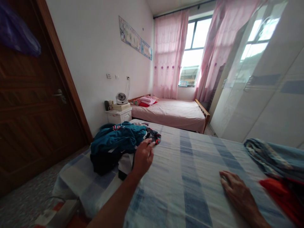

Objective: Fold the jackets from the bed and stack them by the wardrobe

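My left hand [143, 157] reaches to the right edge of a heap of clothes, its fingers stretched out and slightly bent, with nothing visibly held. Topmost in the heap lies a teal shirt [116, 137] with red and white lettering. Under it show a black garment [104, 163] and a white-and-black piece [125, 164]. By my fingertips is a dark patterned cloth [155, 136] with orange-red spots; whether they touch it I cannot tell. My right hand [237, 191] rests low over the blue-and-white checked bedsheet [168, 177], fingers extended, holding nothing.
Blue denim clothing [282, 156] and a red garment [276, 190] lie at the bed's right side. Beyond stands a second bed [171, 109] with pink bedding. A white nightstand [118, 116] carries a small fan [121, 98]. A wooden door [35, 110] is left, a glossy wardrobe [266, 107] right.
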Action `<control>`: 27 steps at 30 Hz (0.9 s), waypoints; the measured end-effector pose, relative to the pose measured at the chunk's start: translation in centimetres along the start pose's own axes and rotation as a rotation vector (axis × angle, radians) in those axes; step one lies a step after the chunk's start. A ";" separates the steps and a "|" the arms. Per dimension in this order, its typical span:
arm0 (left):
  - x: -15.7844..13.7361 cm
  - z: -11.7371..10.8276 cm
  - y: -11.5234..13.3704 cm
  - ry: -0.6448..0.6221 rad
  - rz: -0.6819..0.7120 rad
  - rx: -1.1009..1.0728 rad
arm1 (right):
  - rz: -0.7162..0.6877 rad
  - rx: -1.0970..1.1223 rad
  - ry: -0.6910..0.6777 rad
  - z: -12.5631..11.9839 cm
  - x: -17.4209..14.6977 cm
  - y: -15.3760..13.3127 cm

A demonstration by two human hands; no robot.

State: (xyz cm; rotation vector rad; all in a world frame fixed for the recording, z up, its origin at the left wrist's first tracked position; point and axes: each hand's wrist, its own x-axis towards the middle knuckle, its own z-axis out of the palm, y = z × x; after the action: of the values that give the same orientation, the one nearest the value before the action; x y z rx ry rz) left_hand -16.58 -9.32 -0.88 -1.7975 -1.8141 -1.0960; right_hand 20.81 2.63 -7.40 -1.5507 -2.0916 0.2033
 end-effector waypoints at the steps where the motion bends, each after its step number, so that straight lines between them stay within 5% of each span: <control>1: 0.5 -0.9 -0.9 0.064 -0.046 0.049 | -0.003 -0.001 0.004 0.0 0.0 0.0; 3: 1.2 -2.7 -3.0 0.135 -0.156 0.172 | -0.008 -0.003 0.010 0.0 0.0 0.0; 6: 1.3 -5.2 -6.1 0.076 -0.337 0.258 | -0.008 -0.015 0.005 -0.1 0.0 0.0; 10: 0.9 -7.1 -8.9 0.007 -0.436 0.174 | -0.022 -0.023 -0.021 -0.1 0.0 0.0; 15: 2.6 -8.2 -9.6 0.072 -0.552 -0.072 | -0.011 -0.020 -0.015 0.3 0.0 0.2; 20: 8.6 -9.8 -6.3 0.255 -0.665 -0.513 | -0.013 -0.035 -0.026 0.2 0.0 0.2; 27: 15.4 -9.5 5.0 0.225 -0.577 -1.249 | -0.016 -0.041 -0.021 0.2 0.1 -0.1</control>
State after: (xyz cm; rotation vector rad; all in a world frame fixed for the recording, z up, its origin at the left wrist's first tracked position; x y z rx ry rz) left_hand -16.26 -6.39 17.64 -1.4507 -1.5995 -2.9753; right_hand 20.59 2.69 -7.49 -1.5611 -2.1360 0.1722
